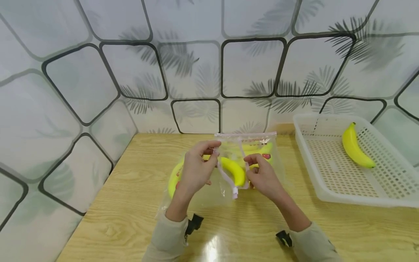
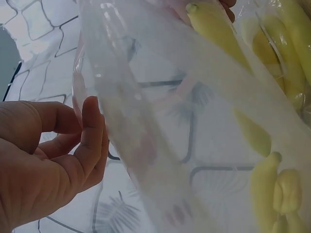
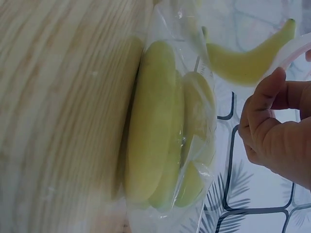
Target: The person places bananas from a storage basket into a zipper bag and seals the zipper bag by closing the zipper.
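My left hand (image 1: 197, 167) pinches one edge of the mouth of a clear zip bag (image 1: 209, 198). The opposite edge is pinched by my right hand (image 1: 264, 178), so the mouth is spread apart. A yellow banana (image 1: 233, 169) lies at the opening between both hands, partly behind the pale pink zip strip. At the strip's near end hangs a slider (image 1: 235, 193). More yellow fruit (image 1: 173, 181) shows through the bag's left side. Behind it lies a second zip bag (image 1: 279, 165) with several bananas (image 3: 154, 121) inside, seen closer in the right wrist view.
To the right stands a white perforated plastic basket (image 1: 314, 174) holding one banana (image 1: 355, 147). Everything sits on a wood-grain table (image 1: 114, 203). A patterned cloth wall (image 1: 196, 72) rises behind the table and along its left side.
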`<action>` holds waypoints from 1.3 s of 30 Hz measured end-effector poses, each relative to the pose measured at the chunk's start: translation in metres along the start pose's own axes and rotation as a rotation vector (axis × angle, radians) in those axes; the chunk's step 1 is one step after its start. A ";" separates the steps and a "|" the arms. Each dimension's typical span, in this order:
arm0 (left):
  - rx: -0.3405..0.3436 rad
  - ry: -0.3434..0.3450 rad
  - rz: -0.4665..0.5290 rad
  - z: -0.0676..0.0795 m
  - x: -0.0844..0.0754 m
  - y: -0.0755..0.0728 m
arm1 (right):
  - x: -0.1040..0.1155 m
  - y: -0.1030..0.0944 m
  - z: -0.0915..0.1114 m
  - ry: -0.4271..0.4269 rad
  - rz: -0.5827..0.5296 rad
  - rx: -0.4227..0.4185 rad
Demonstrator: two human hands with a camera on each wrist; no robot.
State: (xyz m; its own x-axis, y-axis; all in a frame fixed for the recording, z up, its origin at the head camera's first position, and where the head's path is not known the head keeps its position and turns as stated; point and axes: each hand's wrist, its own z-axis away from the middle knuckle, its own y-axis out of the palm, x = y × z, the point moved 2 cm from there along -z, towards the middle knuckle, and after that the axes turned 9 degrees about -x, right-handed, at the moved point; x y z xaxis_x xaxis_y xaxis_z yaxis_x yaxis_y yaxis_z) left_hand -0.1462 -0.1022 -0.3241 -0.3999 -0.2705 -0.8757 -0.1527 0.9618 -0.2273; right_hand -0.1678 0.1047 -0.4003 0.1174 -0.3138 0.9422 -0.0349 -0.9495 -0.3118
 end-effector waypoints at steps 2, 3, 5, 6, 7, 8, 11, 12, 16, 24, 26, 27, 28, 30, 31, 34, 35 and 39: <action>-0.004 -0.006 -0.010 -0.002 -0.002 -0.006 | 0.004 0.001 -0.001 -0.027 -0.033 -0.002; -0.008 -0.002 -0.025 -0.004 -0.004 -0.010 | 0.008 0.002 -0.002 -0.039 -0.052 0.002; -0.019 0.000 -0.080 -0.010 -0.009 -0.018 | 0.017 0.002 -0.007 -0.063 -0.083 0.014; -0.020 -0.006 -0.107 -0.014 -0.012 -0.023 | 0.023 0.002 -0.010 -0.078 -0.086 0.018; -0.027 0.001 -0.144 -0.018 -0.016 -0.028 | 0.030 0.002 -0.014 -0.089 -0.089 0.026; -0.027 -0.008 -0.177 -0.023 -0.019 -0.033 | 0.037 0.003 -0.019 -0.092 -0.086 0.035; -0.027 -0.023 -0.255 -0.037 -0.030 -0.052 | 0.060 0.007 -0.037 -0.092 -0.061 0.065; -0.032 -0.019 -0.285 -0.042 -0.033 -0.059 | 0.070 0.009 -0.043 -0.093 -0.050 0.078; -0.052 0.009 -0.430 -0.061 -0.046 -0.086 | 0.113 0.018 -0.062 -0.117 -0.021 0.130; 0.091 0.008 -0.700 -0.080 -0.060 -0.121 | 0.176 0.041 -0.074 -0.214 0.078 0.166; 0.150 -0.004 -0.746 -0.081 -0.060 -0.124 | 0.182 0.049 -0.071 -0.234 0.110 0.186; 0.174 -0.007 -0.767 -0.082 -0.060 -0.126 | 0.185 0.053 -0.070 -0.243 0.123 0.191; 0.185 -0.007 -0.790 -0.082 -0.061 -0.127 | 0.188 0.056 -0.068 -0.256 0.130 0.188; 0.192 0.002 -0.831 -0.084 -0.063 -0.129 | 0.192 0.058 -0.066 -0.272 0.121 0.168; 0.194 0.002 -0.847 -0.085 -0.064 -0.130 | 0.193 0.059 -0.065 -0.276 0.113 0.159; 0.210 -0.004 -0.888 -0.087 -0.067 -0.131 | 0.195 0.059 -0.063 -0.278 0.101 0.138; 0.214 -0.006 -0.893 -0.087 -0.068 -0.132 | 0.194 0.059 -0.062 -0.274 0.098 0.136; 0.189 0.026 -0.886 -0.086 -0.067 -0.131 | 0.191 0.057 -0.060 -0.261 0.092 0.139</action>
State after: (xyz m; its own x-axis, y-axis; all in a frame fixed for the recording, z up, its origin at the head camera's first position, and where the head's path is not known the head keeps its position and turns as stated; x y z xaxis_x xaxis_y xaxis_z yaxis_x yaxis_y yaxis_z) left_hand -0.1771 -0.2139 -0.1988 -0.2272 -0.9136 -0.3372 -0.2641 0.3911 -0.8816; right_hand -0.2068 -0.0098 -0.2312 0.3712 -0.3695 0.8519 0.0764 -0.9021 -0.4246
